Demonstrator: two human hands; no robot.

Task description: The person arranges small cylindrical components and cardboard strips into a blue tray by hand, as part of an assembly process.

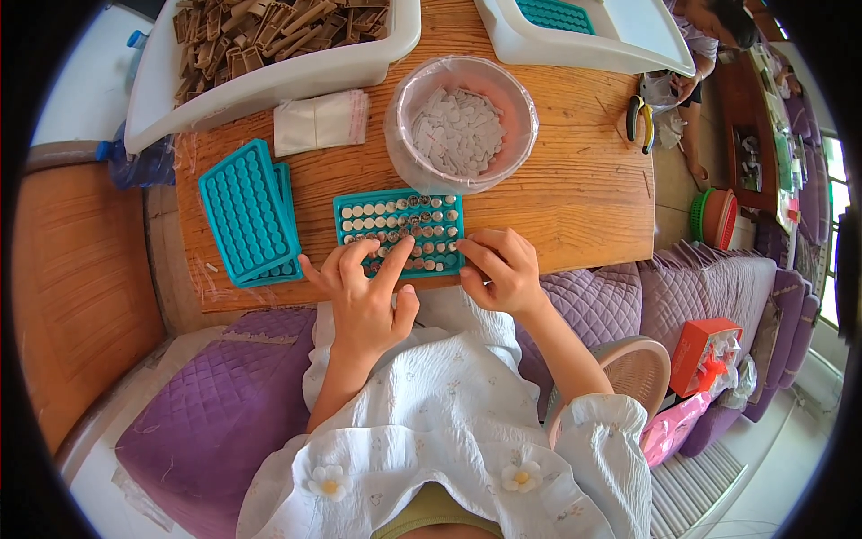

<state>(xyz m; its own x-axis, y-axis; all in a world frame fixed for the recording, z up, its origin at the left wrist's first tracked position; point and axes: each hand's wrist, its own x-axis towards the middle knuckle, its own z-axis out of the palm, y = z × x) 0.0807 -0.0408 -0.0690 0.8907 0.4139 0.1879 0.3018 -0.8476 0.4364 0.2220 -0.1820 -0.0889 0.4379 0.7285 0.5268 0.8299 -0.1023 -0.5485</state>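
A teal tray (344, 208) with rows of round pockets lies near the front edge of the wooden table (575, 189). Small round discs fill most pockets. My left hand (364, 296) is spread over the tray's lower left, its fingertips resting on the discs. At the tray's lower right corner, my right hand (503, 269) is curled, its fingers pressing the tray's edge. Whether it pinches a small piece I cannot tell.
A stack of empty teal trays (247, 211) lies to the left. A plastic-lined round bowl of pale small pieces (460, 121) sits behind the tray. Clear bags (319, 121), a white bin of brown parts (269, 45), another white tub (584, 27), pliers (639, 121). Another person sits far right.
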